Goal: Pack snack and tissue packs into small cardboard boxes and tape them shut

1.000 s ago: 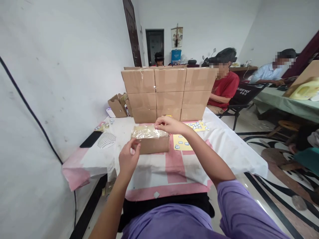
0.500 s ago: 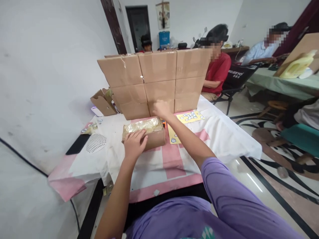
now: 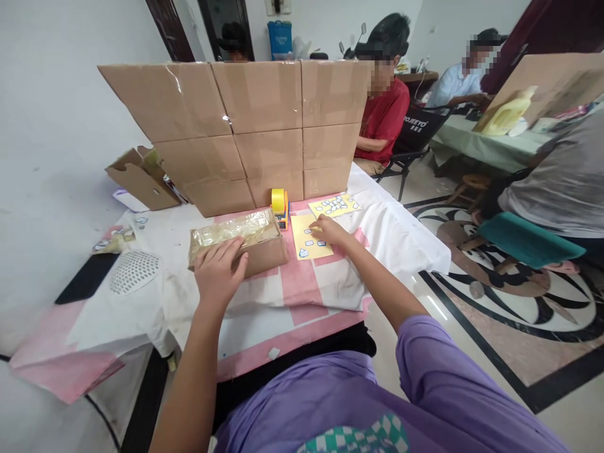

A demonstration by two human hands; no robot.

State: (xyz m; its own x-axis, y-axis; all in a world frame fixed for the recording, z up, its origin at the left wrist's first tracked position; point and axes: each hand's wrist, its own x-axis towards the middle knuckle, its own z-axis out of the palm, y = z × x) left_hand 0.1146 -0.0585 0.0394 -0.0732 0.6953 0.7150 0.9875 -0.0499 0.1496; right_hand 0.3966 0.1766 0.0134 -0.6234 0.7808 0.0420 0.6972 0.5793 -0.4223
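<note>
A small cardboard box [image 3: 264, 250] with a crinkled clear plastic liner on top lies on the table in front of me. My left hand [image 3: 218, 272] rests on its near edge, fingers curled over it. My right hand [image 3: 330, 231] lies on a yellow sticker sheet [image 3: 307, 238] to the right of the box, fingers bent down on the sheet. A second yellow sticker sheet [image 3: 336, 205] lies just beyond. A yellow tape dispenser [image 3: 279, 205] stands behind the box.
A wall of stacked cardboard boxes [image 3: 255, 129] crosses the far side of the table [image 3: 302, 296]. An open carton [image 3: 141, 179] and a white mesh piece [image 3: 132, 272] lie at left. Three other people sit behind and right; a green-clothed table [image 3: 476, 145] stands at right.
My right hand left the far edge of the box and came down on the yellow sheet. My left hand settled on the box. The view tilted down and closer.
</note>
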